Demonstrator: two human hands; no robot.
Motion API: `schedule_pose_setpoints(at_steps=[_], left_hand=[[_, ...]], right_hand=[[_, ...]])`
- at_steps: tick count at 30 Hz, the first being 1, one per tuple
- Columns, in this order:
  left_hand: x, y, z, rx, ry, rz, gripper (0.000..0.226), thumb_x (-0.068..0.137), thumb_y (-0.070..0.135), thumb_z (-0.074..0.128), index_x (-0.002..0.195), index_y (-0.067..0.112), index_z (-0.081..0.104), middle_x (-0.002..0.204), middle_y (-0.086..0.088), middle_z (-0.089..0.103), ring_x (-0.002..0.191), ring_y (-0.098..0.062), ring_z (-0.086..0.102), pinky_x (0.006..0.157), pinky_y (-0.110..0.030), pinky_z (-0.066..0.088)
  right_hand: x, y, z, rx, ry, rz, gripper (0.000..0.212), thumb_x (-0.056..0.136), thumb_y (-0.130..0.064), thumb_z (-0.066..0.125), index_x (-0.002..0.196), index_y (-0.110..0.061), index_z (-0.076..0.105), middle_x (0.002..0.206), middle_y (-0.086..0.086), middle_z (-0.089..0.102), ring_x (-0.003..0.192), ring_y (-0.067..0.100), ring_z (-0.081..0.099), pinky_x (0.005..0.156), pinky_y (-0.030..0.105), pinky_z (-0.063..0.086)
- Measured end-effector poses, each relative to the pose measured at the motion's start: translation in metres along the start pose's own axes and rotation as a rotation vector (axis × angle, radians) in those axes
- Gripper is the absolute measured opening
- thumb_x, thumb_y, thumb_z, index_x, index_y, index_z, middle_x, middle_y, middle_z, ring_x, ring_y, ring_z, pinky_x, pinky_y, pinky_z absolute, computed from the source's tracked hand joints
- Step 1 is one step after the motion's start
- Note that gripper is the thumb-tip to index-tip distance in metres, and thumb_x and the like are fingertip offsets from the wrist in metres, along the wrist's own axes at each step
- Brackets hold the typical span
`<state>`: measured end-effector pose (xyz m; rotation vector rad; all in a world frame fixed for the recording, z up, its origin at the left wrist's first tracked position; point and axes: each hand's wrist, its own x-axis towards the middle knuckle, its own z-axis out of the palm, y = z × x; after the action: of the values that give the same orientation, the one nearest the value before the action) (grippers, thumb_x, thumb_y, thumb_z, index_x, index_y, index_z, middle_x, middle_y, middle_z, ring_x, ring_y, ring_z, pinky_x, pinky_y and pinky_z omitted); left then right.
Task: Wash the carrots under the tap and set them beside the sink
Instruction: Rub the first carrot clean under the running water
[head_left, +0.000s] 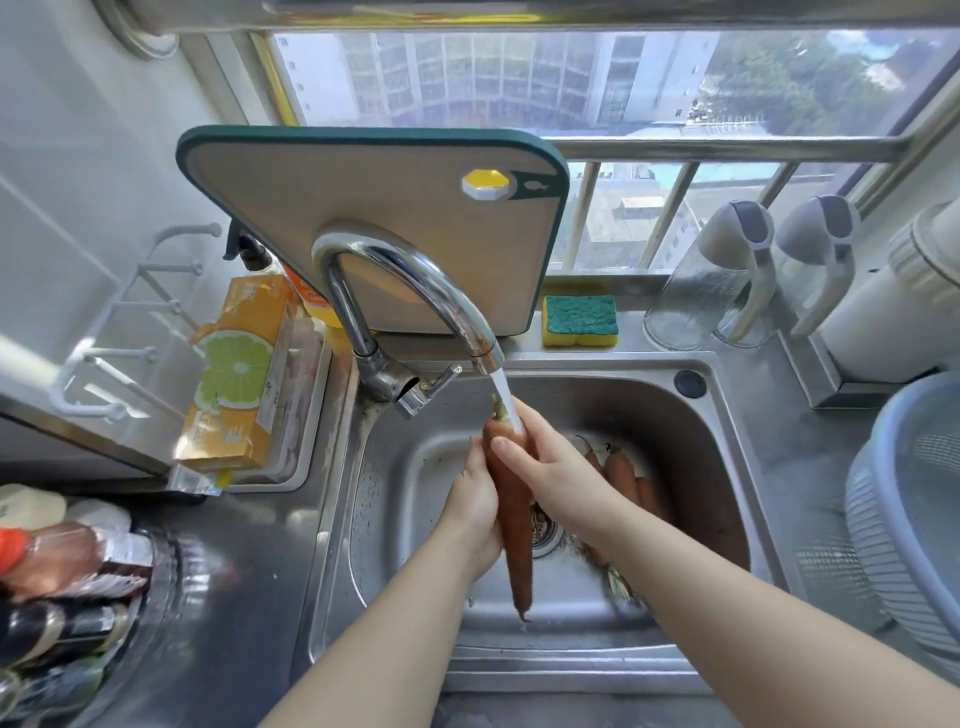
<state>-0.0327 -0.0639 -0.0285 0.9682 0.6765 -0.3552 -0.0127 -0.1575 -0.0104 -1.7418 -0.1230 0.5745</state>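
Note:
A long orange carrot (514, 519) hangs tip-down over the steel sink (727, 467), its top end under the running stream from the chrome tap (415, 280). My left hand (475, 499) grips the carrot's middle from the left. My right hand (550, 467) wraps around its upper part, thumb across the front, water hitting the fingers. Several more carrots (631, 483) lie on the sink floor behind my right forearm, partly hidden.
A cutting board (374, 208) leans behind the tap. A sponge (580, 319) sits on the back ledge, glass jugs (727, 280) to its right. A grey colander (909, 519) stands right of the sink. An orange box (239, 374) and bottles (62, 582) crowd the left counter.

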Motion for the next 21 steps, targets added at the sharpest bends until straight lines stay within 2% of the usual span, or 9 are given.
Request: schedule_pose_setpoints(at_steps=[3,6,8,9,11,12,15,18,21], left_hand=[[0.002,0.001,-0.001,-0.159,-0.018,-0.053,0.057,0.099,0.052,0.027,0.091,0.012,0.068,0.089,-0.009,0.071,0.084,-0.021,0.067,0.079,-0.035,0.052],[0.001,0.007,0.000,-0.262,-0.045,-0.062,0.070,0.091,0.067,0.024,0.095,0.011,0.066,0.093,-0.012,0.066,0.088,-0.024,0.063,0.083,-0.036,0.050],[0.000,0.012,0.001,-0.252,-0.046,-0.045,0.081,0.081,0.077,0.024,0.099,0.008,0.064,0.092,-0.014,0.066,0.087,-0.026,0.064,0.080,-0.038,0.052],[-0.002,0.015,0.001,-0.217,-0.021,-0.021,0.081,0.079,0.078,0.026,0.100,0.009,0.062,0.091,-0.014,0.066,0.087,-0.025,0.064,0.079,-0.038,0.052],[-0.003,0.016,0.003,-0.088,0.037,0.062,0.068,0.086,0.070,0.027,0.099,0.012,0.061,0.091,-0.008,0.067,0.087,-0.020,0.063,0.077,-0.033,0.050],[-0.005,0.016,0.003,-0.009,0.069,0.099,0.061,0.091,0.063,0.027,0.107,0.014,0.060,0.101,-0.008,0.068,0.095,-0.020,0.063,0.079,-0.031,0.048],[0.001,0.012,-0.007,0.137,0.084,0.239,0.046,0.099,0.041,0.035,0.137,0.015,0.043,0.129,-0.013,0.058,0.117,-0.025,0.057,0.091,-0.033,0.047],[0.005,0.009,-0.014,0.302,0.009,0.345,0.048,0.095,0.031,0.053,0.138,0.018,0.038,0.129,-0.010,0.056,0.114,-0.021,0.059,0.098,-0.044,0.049],[0.004,0.007,-0.004,0.361,-0.037,0.313,0.066,0.072,0.039,0.070,0.128,0.018,0.044,0.118,-0.002,0.061,0.111,-0.019,0.060,0.100,-0.046,0.047]], right_hand=[[-0.006,0.006,0.004,-0.163,0.059,-0.032,0.051,0.091,-0.027,0.057,0.140,-0.028,0.041,0.128,-0.009,0.058,0.120,0.007,0.051,0.104,0.028,0.039],[-0.019,0.006,0.007,-0.137,0.025,-0.070,0.042,0.093,-0.020,0.056,0.131,-0.035,0.043,0.121,-0.021,0.055,0.114,-0.001,0.050,0.098,0.016,0.038],[-0.026,0.011,0.004,-0.132,-0.026,0.019,0.051,0.093,-0.030,0.056,0.140,-0.031,0.036,0.126,-0.010,0.058,0.111,0.006,0.057,0.099,0.026,0.045],[-0.029,0.011,0.001,-0.154,-0.058,0.070,0.050,0.093,-0.032,0.056,0.139,-0.029,0.037,0.122,-0.003,0.062,0.104,0.010,0.063,0.094,0.030,0.051],[-0.035,0.008,-0.008,-0.189,-0.133,0.143,0.025,0.094,-0.031,0.054,0.118,-0.021,0.053,0.099,0.003,0.069,0.083,0.015,0.069,0.078,0.033,0.058],[-0.037,0.006,-0.011,-0.214,-0.156,0.157,0.015,0.095,-0.031,0.053,0.104,-0.019,0.056,0.086,0.000,0.068,0.072,0.012,0.068,0.070,0.029,0.059],[-0.040,0.005,-0.018,-0.338,-0.114,0.150,0.016,0.094,-0.032,0.054,0.091,-0.017,0.054,0.070,-0.006,0.057,0.054,0.005,0.054,0.054,0.022,0.049],[-0.045,0.008,-0.022,-0.568,-0.046,0.136,0.022,0.091,-0.035,0.056,0.097,-0.014,0.050,0.075,-0.005,0.056,0.067,0.016,0.057,0.062,0.030,0.044],[-0.055,0.009,-0.022,-0.861,0.077,0.121,0.019,0.092,-0.034,0.051,0.091,-0.020,0.038,0.088,0.001,0.060,0.093,0.029,0.059,0.071,0.034,0.035]])
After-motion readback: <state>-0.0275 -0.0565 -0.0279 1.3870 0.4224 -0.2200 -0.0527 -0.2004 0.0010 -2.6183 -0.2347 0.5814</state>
